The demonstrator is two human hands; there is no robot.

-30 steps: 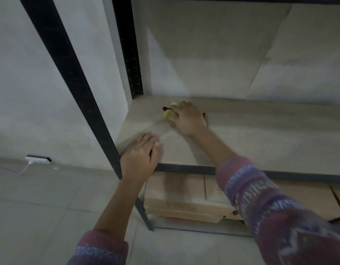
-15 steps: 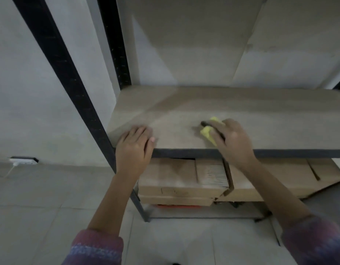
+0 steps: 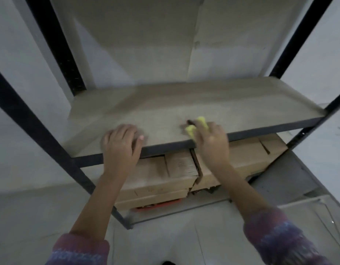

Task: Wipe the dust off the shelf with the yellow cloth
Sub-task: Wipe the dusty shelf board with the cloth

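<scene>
At the bottom of the frame, two forearms reach forward from patterned knit sleeves [image 3: 280, 241] in purple and pink tones. Below them lies a pale tiled floor [image 3: 31, 217].

Lower centre: flat cardboard boxes [image 3: 155, 178] are stacked on the bottom level of a black metal rack, under the board being cleaned.

Left of centre, the left hand [image 3: 121, 144] lies palm down over the front edge of the shelf [image 3: 165, 108], fingers stretched out and close together, thumb out to the right – it holds nothing.

Right of centre, the right hand [image 3: 211, 142] has its fingers curled over the yellow cloth [image 3: 200, 121] and presses it against the board just behind the dark front rail. Two bright bunches of cloth stick out past the knuckles (the rest is hidden under the palm). The hand is blurred.

The shelf is a light wood-look board that spans the middle of the frame – its far right corner meets a black upright [image 3: 299, 44] that slants toward the upper right. Other uprights cross the left side. Beyond the board, in the upper centre, stands a pale wall [image 3: 136, 44].
</scene>
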